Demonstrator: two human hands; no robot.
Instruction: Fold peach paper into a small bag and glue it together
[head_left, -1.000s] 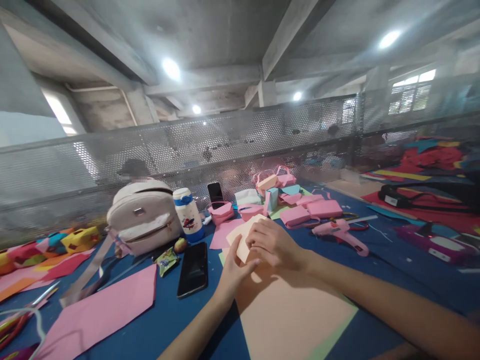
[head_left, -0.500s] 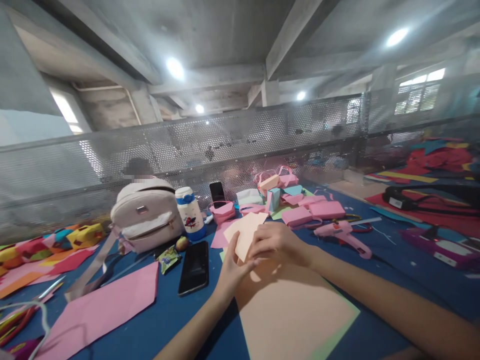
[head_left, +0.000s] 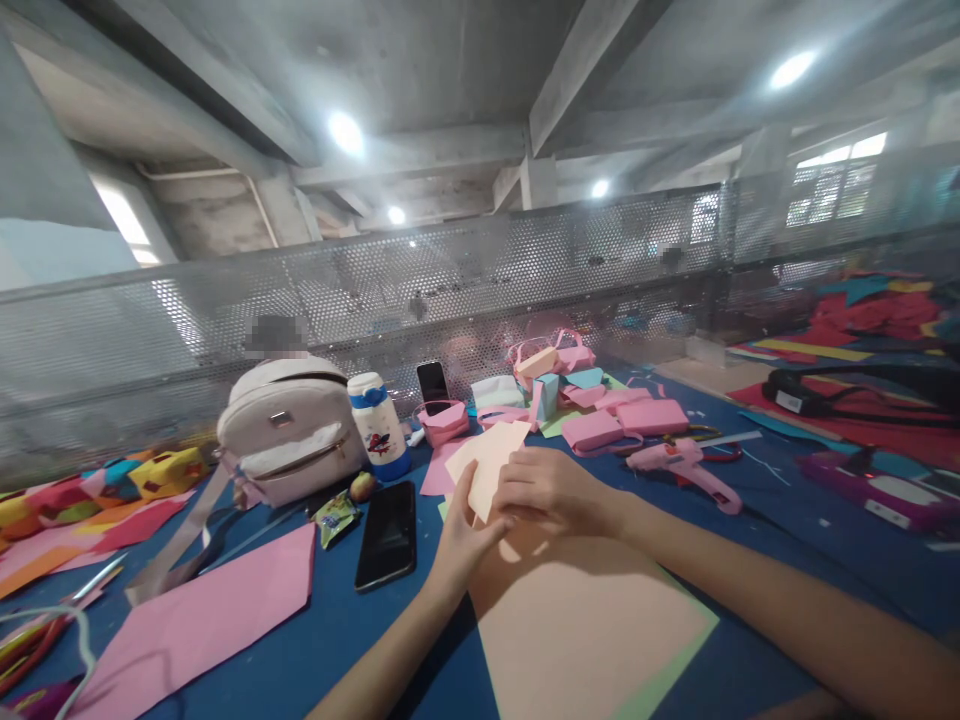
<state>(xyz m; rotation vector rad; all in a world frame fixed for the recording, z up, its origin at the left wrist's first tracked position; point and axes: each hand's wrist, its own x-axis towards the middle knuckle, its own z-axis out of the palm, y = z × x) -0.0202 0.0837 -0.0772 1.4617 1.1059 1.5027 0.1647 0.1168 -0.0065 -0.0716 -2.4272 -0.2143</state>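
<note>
Left hand (head_left: 466, 535) and right hand (head_left: 551, 492) seen closed around a small peach paper piece (head_left: 491, 463), pinched between fingers. Piece held above the near end of the table (head_left: 337, 640), over a large peach sheet (head_left: 577, 620); green paper (head_left: 679, 665) partly visible beneath that sheet.

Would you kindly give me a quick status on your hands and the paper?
Left hand, right hand on small peach piece. Large peach sheet beneath. Pink glue gun off right.
</note>
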